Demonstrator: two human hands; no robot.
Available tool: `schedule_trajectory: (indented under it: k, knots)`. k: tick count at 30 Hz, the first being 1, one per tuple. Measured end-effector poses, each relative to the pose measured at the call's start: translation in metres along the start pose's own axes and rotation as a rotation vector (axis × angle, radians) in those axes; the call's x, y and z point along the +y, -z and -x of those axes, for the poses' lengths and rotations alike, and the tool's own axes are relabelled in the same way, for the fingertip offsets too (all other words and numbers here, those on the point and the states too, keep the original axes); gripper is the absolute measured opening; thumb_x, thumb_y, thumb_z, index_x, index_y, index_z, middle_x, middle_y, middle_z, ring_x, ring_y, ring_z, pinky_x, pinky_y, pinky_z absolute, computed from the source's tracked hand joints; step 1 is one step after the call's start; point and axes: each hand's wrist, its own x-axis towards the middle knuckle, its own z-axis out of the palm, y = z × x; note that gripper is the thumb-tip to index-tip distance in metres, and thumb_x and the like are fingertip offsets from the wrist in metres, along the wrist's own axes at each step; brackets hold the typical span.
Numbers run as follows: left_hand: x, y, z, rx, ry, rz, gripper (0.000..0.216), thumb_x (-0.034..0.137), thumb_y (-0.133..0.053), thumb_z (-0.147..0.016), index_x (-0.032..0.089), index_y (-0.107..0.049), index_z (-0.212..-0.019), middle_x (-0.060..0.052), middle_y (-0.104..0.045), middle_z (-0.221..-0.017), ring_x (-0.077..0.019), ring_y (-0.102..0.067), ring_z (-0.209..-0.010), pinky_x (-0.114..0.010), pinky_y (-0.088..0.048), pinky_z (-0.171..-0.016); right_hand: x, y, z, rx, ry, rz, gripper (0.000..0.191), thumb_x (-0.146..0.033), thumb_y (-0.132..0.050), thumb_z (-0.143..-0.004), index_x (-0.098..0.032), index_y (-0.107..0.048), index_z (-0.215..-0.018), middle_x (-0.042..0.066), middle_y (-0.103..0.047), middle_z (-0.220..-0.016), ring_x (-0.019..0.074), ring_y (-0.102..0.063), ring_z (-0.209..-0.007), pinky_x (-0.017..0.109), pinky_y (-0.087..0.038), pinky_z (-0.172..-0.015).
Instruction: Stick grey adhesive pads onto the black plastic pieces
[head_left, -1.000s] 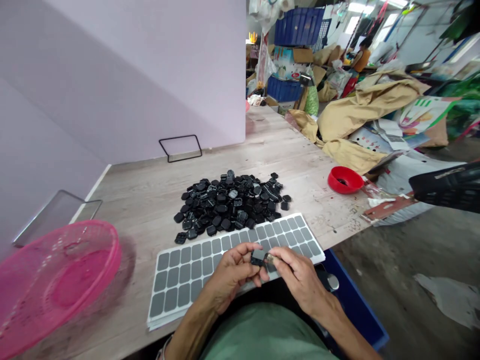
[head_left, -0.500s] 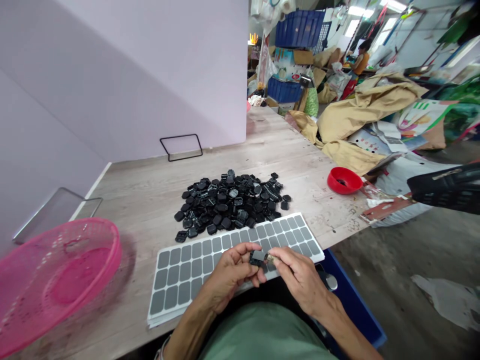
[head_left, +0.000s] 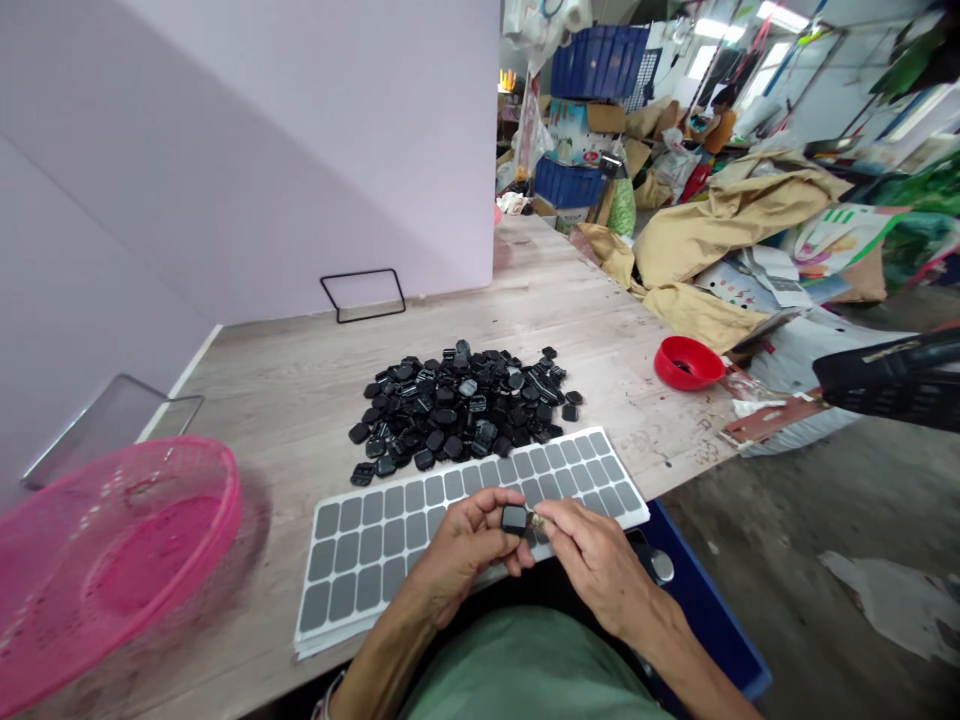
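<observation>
My left hand [head_left: 461, 550] pinches a small black square piece [head_left: 514, 518] between thumb and fingers, just above the near edge of a white sheet of grey square stickers [head_left: 390, 530]. My right hand [head_left: 592, 555] meets it from the right, fingertips pinched against the piece's right side on something tiny I cannot make out. Beyond the sheet, a heap of the same black pieces [head_left: 461, 405] lies on the wooden table [head_left: 300, 390].
A pink plastic basket [head_left: 105, 560] stands at the near left. A red bowl [head_left: 686, 362] sits near the table's right edge. A blue crate [head_left: 705, 600] is below the table by my right arm. Sacks, boxes and a person fill the background.
Both hands stay together over the sheet's near edge. The black piece has turned slightly in my left fingers, and my right fingertips have closed in on its side.
</observation>
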Motion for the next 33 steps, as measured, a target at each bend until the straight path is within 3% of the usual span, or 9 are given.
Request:
schedule_trajectory:
  k: [11,18,23,28,31,33]
  knots:
    - [-0.007,0.001,-0.003,0.027,-0.027,0.012,0.039,0.012,-0.064,-0.065,0.012,-0.054,-0.103,-0.005,-0.068,-0.064,-0.0125,-0.060,-0.055,-0.024,-0.046,-0.057,-0.005,-0.002,0.001,-0.003,-0.042,0.077,0.023,-0.013,-0.034,-0.092,-0.023,-0.053,-0.100,0.002,-0.062,-0.092,0.0169,-0.060,-0.081,0.029,-0.045,-0.073]
    - [-0.008,0.001,-0.003,0.039,-0.055,-0.005,0.037,0.014,-0.069,-0.067,0.012,-0.055,-0.102,-0.004,-0.068,-0.066,-0.0120,-0.060,-0.057,-0.024,-0.047,-0.058,-0.008,-0.003,0.001,-0.041,-0.073,0.161,0.026,-0.009,-0.034,-0.090,-0.022,-0.053,-0.103,0.003,-0.061,-0.090,0.0183,-0.060,-0.083,0.029,-0.043,-0.072]
    - [-0.008,0.000,-0.005,0.059,-0.065,-0.043,0.032,0.033,-0.066,-0.076,0.012,-0.057,-0.099,-0.005,-0.067,-0.063,-0.0123,-0.059,-0.055,-0.023,-0.046,-0.054,-0.012,-0.004,0.000,-0.042,-0.066,0.181,0.026,-0.009,-0.035,-0.089,-0.022,-0.053,-0.103,0.003,-0.061,-0.089,0.0177,-0.060,-0.082,0.028,-0.042,-0.072]
    - [-0.006,0.001,-0.010,0.171,-0.094,-0.258,0.027,0.038,-0.063,-0.078,0.014,-0.060,-0.089,-0.001,-0.061,-0.050,-0.0087,-0.049,-0.042,-0.019,-0.036,-0.043,-0.011,-0.009,0.001,-0.050,-0.042,0.306,0.023,-0.007,-0.037,-0.087,-0.021,-0.054,-0.096,0.003,-0.062,-0.084,0.0169,-0.059,-0.078,0.025,-0.041,-0.067]
    - [0.006,0.010,-0.010,0.300,-0.186,-0.397,0.025,0.039,-0.063,-0.078,0.016,-0.061,-0.090,0.000,-0.062,-0.055,-0.0084,-0.049,-0.046,-0.017,-0.034,-0.045,0.012,0.003,0.011,0.012,-0.088,0.367,0.025,-0.009,-0.037,-0.087,-0.021,-0.055,-0.100,0.003,-0.063,-0.085,0.0168,-0.060,-0.077,0.025,-0.041,-0.069]
    - [0.015,0.015,-0.012,0.380,-0.240,-0.418,0.025,0.039,-0.064,-0.077,0.018,-0.061,-0.091,0.001,-0.063,-0.060,-0.0080,-0.048,-0.049,-0.017,-0.033,-0.046,0.035,0.020,0.022,0.127,-0.199,0.377,0.027,-0.012,-0.036,-0.090,-0.022,-0.055,-0.106,0.004,-0.065,-0.092,0.0168,-0.061,-0.081,0.025,-0.042,-0.072]
